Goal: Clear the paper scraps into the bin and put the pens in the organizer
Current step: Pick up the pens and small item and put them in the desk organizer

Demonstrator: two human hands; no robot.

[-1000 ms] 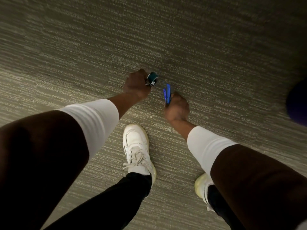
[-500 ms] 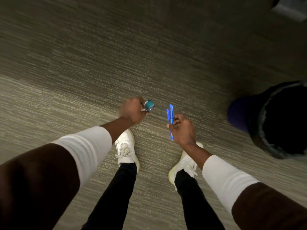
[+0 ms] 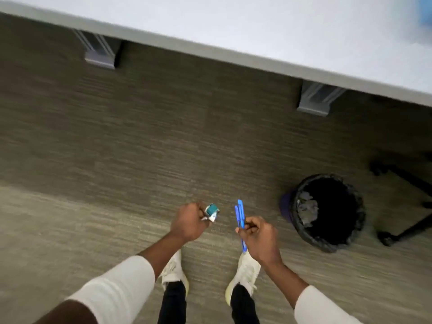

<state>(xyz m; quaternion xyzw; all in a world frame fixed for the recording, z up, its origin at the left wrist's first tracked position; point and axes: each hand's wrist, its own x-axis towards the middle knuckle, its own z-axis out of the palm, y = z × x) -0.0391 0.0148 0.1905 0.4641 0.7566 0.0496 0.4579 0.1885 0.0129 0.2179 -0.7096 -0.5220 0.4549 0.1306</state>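
Observation:
My right hand (image 3: 258,236) grips two or three blue pens (image 3: 240,218), their ends sticking up and forward above my fingers. My left hand (image 3: 188,222) holds a small bunch of crumpled scraps (image 3: 211,212), teal and white, at its fingertips. Both hands hang above the carpet in front of my feet. A round black-lined bin (image 3: 327,213) stands on the floor to the right of my right hand, with crumpled paper lying inside. No organizer shows in the view.
A white table (image 3: 257,33) runs across the top, its grey legs (image 3: 315,99) on the carpet. A black chair base (image 3: 406,206) with castors sits right of the bin. My white shoes (image 3: 245,274) stand below my hands.
I have straightened up from the floor: the view lifted, the hands rose with the pens and scraps, and the bin and table came into sight.

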